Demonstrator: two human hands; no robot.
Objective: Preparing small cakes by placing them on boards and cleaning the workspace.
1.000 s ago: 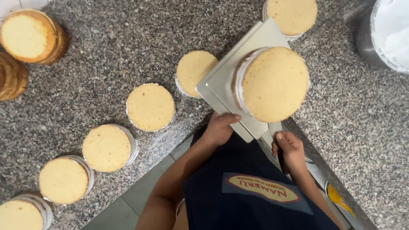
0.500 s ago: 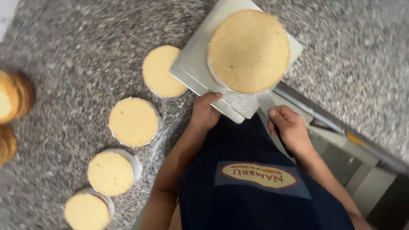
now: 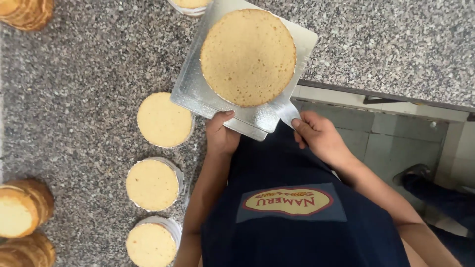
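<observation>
The person's left hand point(image 3: 221, 136) grips the near edge of a square silver board point(image 3: 195, 84), thumb on top and the other fingers curled out of sight beneath it. The board is held above the near edge of the speckled stone counter point(image 3: 84, 74), tilted a little, with one corner jutting past the counter's edge. A round sponge cake point(image 3: 248, 57) lies flat on the board, filling most of it and sitting nearer the board's far side.

The right hand point(image 3: 319, 136) is closed around the handle of a flat metal blade point(image 3: 282, 111), whose tip lies at the near rim of the cake, on the board's surface; whether it has gone under the cake cannot be told.

Along the counter's near edge, to the left of the board, three smaller round cakes point(image 3: 164, 120) stand in a row in foil-wrapped rings, well apart from one another. Another ringed cake shows partly behind the board's far corner. Stacks of browned cake layers point(image 3: 22, 205) sit at the counter's left edge, and more at its far left corner.

As a judgement: one cake is already seated on its board and lifted clear of the counter, while the ringed cakes on the counter look untouched, so most of the batch is left.
</observation>
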